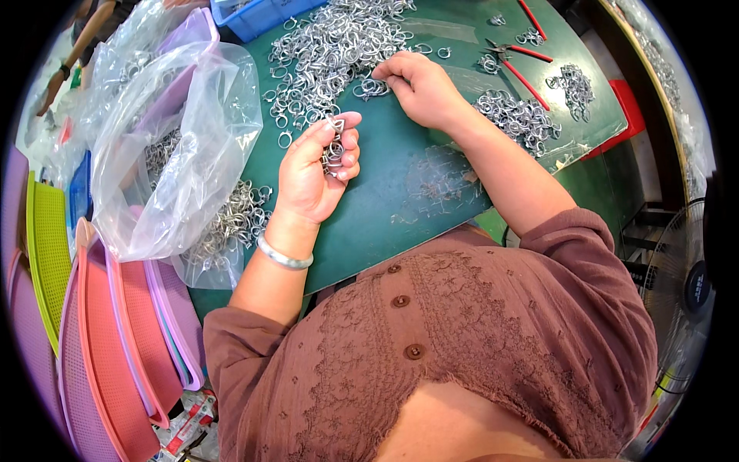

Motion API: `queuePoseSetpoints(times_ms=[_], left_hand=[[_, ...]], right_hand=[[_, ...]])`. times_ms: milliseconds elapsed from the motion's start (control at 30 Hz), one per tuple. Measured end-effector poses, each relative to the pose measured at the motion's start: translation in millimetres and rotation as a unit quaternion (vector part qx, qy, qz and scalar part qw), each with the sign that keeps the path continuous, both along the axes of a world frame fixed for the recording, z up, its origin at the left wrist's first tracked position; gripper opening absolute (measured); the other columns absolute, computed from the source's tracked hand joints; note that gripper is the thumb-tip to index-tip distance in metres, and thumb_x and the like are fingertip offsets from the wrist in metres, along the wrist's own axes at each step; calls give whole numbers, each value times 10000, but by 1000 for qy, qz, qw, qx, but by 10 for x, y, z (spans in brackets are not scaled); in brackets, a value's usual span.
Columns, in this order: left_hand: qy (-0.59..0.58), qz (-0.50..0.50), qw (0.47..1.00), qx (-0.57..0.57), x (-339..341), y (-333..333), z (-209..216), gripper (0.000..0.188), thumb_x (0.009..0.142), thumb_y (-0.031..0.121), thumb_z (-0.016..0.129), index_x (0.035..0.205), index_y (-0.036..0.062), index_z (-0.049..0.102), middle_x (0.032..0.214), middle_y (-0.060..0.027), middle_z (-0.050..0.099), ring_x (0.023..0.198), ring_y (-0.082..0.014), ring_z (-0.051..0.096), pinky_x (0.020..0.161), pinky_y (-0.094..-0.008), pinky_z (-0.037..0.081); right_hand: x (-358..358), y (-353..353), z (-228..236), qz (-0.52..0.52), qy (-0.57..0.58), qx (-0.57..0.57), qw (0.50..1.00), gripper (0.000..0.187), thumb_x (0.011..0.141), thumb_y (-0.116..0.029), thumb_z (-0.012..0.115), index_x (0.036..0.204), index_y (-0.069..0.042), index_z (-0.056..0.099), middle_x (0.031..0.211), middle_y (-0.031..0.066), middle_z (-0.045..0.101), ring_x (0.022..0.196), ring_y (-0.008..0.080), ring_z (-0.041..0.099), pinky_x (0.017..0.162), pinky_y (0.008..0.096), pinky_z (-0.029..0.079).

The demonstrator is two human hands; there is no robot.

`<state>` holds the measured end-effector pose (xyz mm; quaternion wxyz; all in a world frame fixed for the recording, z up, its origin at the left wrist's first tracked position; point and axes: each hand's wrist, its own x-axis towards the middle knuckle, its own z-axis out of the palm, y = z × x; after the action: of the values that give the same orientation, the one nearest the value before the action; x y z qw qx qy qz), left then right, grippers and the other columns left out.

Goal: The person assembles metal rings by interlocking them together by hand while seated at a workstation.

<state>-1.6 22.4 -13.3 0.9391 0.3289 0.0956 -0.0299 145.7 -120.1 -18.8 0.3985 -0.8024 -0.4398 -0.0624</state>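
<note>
Several silver metal rings (pixel 334 152) are gathered in my left hand (pixel 304 177), its fingers curled around them and the thumb up near the top ring. My right hand (pixel 425 91) reaches over the green table, fingers bent and closed at the lower right edge of a large heap of loose rings (pixel 346 38). A small cluster of rings (pixel 370 89) lies right under its fingertips. Whether a ring is pinched there is hidden. The heap spreads just beyond both hands, with a few single rings beside my left fingers.
Right of my right forearm lie another ring pile (pixel 517 119), a smaller bunch (pixel 576 91) and red-handled pliers (pixel 523 52). At left, a clear plastic bag (pixel 208 146) stands by colored baskets (pixel 115 339). A blue bin (pixel 262 17) sits at the back, a fan (pixel 693 285) far right.
</note>
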Motion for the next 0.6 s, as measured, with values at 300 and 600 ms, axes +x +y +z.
queuePoseSetpoints(times_ms=[300,600], left_hand=[[-14,-19,999,-42,7,22,-36,320,868,191,431,1086,-37,488,849,-91,547,677,-158,506,511,-236,416],[39,5,999,18,-7,-1,-10,244,837,140,479,1025,-7,526,823,-76,546,683,-155,510,526,-230,424]], right_hand=[[11,16,-54,-10,-104,-47,993,155,716,-71,584,869,-70,605,876,76,535,863,265,484,781,350,394],[24,94,-93,-13,-120,-34,992,71,687,-87,618,753,-77,597,865,50,527,864,254,478,777,351,390]])
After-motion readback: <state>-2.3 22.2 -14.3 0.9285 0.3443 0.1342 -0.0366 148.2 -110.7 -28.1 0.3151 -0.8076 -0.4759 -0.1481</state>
